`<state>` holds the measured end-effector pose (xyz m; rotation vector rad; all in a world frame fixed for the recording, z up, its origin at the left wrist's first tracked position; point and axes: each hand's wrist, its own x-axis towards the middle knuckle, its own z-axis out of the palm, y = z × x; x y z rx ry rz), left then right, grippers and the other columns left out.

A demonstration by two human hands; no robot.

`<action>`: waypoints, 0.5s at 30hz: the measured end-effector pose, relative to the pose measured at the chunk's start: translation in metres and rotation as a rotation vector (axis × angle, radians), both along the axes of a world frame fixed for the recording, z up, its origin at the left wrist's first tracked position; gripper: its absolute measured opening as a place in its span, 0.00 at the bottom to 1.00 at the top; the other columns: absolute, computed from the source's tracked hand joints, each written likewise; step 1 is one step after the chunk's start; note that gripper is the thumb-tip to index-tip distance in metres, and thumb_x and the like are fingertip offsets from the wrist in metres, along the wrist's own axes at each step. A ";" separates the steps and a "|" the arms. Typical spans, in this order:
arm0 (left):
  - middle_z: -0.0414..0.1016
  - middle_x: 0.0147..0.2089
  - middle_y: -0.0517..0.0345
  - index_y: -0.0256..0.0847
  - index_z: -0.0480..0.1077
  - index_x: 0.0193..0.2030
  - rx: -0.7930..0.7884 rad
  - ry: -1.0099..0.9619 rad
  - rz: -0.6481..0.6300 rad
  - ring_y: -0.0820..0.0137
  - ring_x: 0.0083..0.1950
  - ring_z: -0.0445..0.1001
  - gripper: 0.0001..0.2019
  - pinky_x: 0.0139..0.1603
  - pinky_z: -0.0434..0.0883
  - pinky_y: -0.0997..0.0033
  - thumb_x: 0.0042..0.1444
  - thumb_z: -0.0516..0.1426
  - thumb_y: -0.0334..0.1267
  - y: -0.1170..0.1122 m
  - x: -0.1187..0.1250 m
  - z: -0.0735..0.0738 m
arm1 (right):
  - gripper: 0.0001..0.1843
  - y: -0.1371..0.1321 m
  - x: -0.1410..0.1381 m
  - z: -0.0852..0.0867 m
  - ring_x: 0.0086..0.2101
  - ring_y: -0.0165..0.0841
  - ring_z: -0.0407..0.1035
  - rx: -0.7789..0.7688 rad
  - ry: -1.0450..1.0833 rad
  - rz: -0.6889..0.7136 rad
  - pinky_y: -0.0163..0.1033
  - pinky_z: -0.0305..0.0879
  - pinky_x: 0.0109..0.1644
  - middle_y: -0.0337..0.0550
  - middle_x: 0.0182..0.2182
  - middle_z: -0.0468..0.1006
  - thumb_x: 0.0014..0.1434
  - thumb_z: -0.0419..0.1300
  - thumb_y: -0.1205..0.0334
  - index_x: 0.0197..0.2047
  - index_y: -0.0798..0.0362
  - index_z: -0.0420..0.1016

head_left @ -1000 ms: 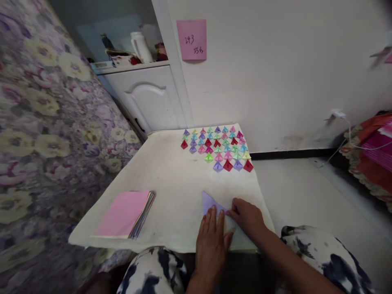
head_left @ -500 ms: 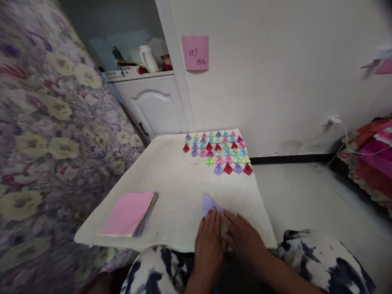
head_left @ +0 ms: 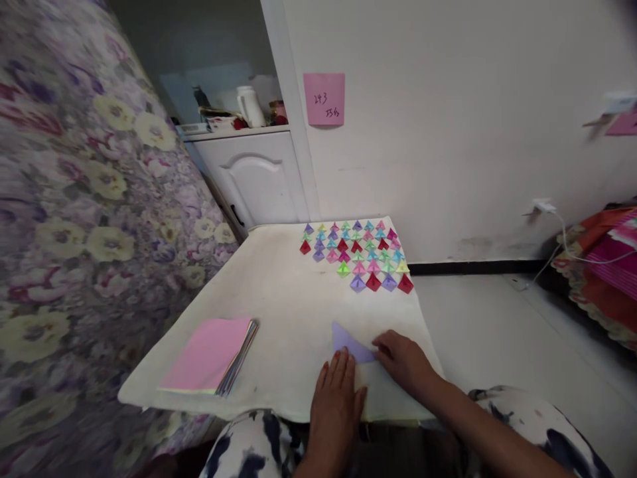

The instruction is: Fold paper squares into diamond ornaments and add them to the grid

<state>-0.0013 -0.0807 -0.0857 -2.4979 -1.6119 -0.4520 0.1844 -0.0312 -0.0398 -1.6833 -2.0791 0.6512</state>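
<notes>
A purple sheet of paper [head_left: 354,346], folded into a triangle, lies on the cream-topped table [head_left: 288,299] near its front edge. My left hand [head_left: 334,392] rests flat with fingers stretched out, the fingertips pressing on the paper's lower left part. At the paper's right corner, my right hand [head_left: 404,358] has its thumb and forefinger pinched together on the tip. Off to the left sits a stack of square coloured paper [head_left: 212,355] with a pink sheet on top. Rows of small folded paper pieces [head_left: 373,281] in many colours cover the table's far right part.
A flowered curtain [head_left: 109,265] hangs along the left side. Behind the table stand a white cabinet [head_left: 259,176] and a wall bearing a pink note [head_left: 324,99]. To the right, a white cord [head_left: 565,232] runs from a socket beside a red cloth-covered piece of furniture [head_left: 587,265].
My right hand has moved right, from beside my left hand to the paper's right corner, uncovering more of the triangle. My left hand stays on the paper. The view has tilted up slightly.
</notes>
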 end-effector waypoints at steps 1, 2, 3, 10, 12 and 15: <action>0.64 0.60 0.44 0.36 0.61 0.57 0.018 -0.041 -0.006 0.59 0.60 0.63 0.21 0.55 0.66 0.54 0.58 0.50 0.38 0.001 -0.002 0.000 | 0.08 0.006 -0.006 0.000 0.35 0.32 0.69 -0.004 -0.012 -0.012 0.34 0.60 0.39 0.40 0.34 0.75 0.54 0.56 0.63 0.38 0.51 0.72; 0.66 0.59 0.44 0.37 0.63 0.56 0.036 -0.093 -0.003 0.59 0.59 0.64 0.19 0.54 0.67 0.55 0.58 0.49 0.36 0.003 -0.003 0.001 | 0.06 0.012 -0.013 -0.001 0.33 0.32 0.69 -0.015 -0.023 -0.022 0.34 0.58 0.37 0.39 0.32 0.75 0.52 0.58 0.62 0.36 0.51 0.72; 0.67 0.57 0.44 0.38 0.64 0.54 0.047 -0.151 0.009 0.60 0.57 0.66 0.17 0.53 0.68 0.55 0.58 0.49 0.35 0.005 -0.004 0.002 | 0.06 0.016 -0.018 -0.003 0.31 0.32 0.68 -0.026 -0.033 -0.038 0.34 0.57 0.35 0.38 0.30 0.74 0.51 0.59 0.61 0.34 0.51 0.71; 0.70 0.43 0.50 0.39 0.65 0.43 -0.169 -0.558 0.279 0.65 0.45 0.71 0.12 0.45 0.70 0.62 0.50 0.51 0.27 0.035 -0.003 0.029 | 0.09 0.025 -0.037 -0.014 0.30 0.30 0.67 -0.084 -0.027 -0.066 0.32 0.50 0.30 0.35 0.29 0.73 0.44 0.64 0.60 0.31 0.50 0.70; 0.71 0.41 0.52 0.39 0.63 0.44 -0.260 -0.589 0.353 0.65 0.43 0.71 0.15 0.44 0.69 0.65 0.48 0.53 0.27 0.043 -0.004 0.035 | 0.10 0.026 -0.038 -0.014 0.30 0.30 0.67 -0.094 -0.019 -0.070 0.32 0.50 0.30 0.34 0.30 0.73 0.43 0.64 0.60 0.31 0.49 0.70; 0.73 0.34 0.57 0.42 0.63 0.42 -0.414 -0.505 0.454 0.65 0.38 0.73 0.13 0.36 0.67 0.69 0.47 0.54 0.31 0.047 -0.006 0.042 | 0.12 0.027 -0.040 -0.012 0.30 0.30 0.67 -0.097 -0.006 -0.077 0.32 0.50 0.31 0.34 0.30 0.72 0.43 0.63 0.61 0.34 0.49 0.69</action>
